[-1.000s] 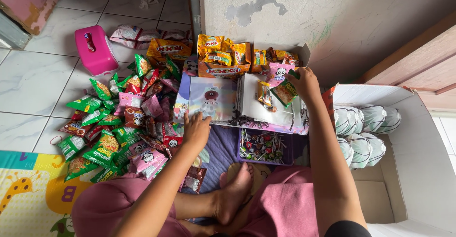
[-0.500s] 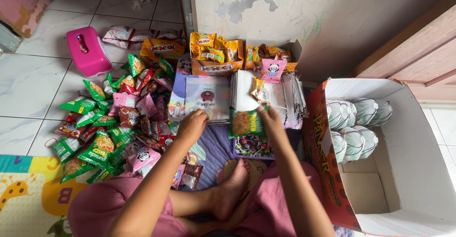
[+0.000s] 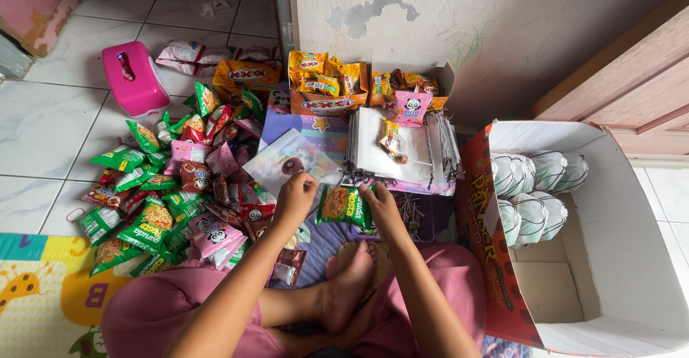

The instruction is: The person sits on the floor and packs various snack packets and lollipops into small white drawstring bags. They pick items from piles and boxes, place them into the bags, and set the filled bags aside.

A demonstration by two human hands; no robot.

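Observation:
I sit on the floor in pink trousers with my bare feet crossed in front of me. My right hand [image 3: 382,206] grips a green and orange snack packet [image 3: 343,206] just above my feet. My left hand [image 3: 295,198] pinches the edge of a clear plastic bag [image 3: 291,161] that lies over a purple printed sheet. A stack of clear plastic bags [image 3: 402,150] with a small snack on top lies just beyond my hands.
A heap of green, red and pink snack packets [image 3: 169,193] spreads at my left. Orange snack boxes [image 3: 326,85] stand against the wall. A large open cardboard box [image 3: 574,257] with wrapped rolls sits at right. A pink tissue box [image 3: 133,78] lies far left.
My right hand has come back from the boxes by the wall with a green snack packet. My left hand has closed on the clear plastic bag. The view has shifted slightly.

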